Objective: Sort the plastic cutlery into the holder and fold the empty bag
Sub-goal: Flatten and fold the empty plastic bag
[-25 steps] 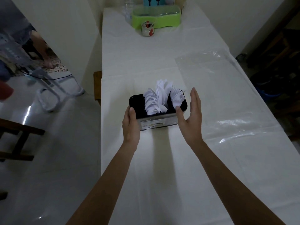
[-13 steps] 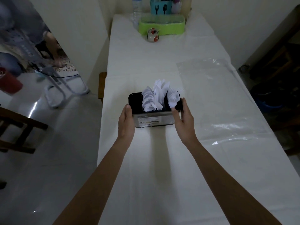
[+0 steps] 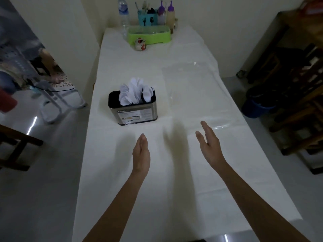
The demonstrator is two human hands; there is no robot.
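Cutlery of white plastic is standing upright in the holder, a metal box with a black top and a paper label on its near side. The white ends are fanning out above the rim. The holder is sitting on the table, which is wearing a white cloth, a little toward the left edge.

The left hand is floating above the cloth on the person's side of the holder, near it but apart from it. Its fingers are lying straight and close together, its palm is facing right, and it is holding nothing. The right hand is floating further right, well apart from the holder. Its fingers are straight and a little spread, its palm is facing left, and it is also holding nothing. Its fingertips are lying near the closest edge of the bag; I cannot tell if they are touching it.

The bag, clear and empty, is lying flat and unfolded on the cloth, to the right of the holder, and light is shining on its near edge.

At the far end of the table a green tray is standing, with a small painted pot just in front of it. Behind the tray a water bottle, a teal cup and two bottles with purple caps are standing. On the floor to the right a blue bucket is sitting beside dark wooden furniture.
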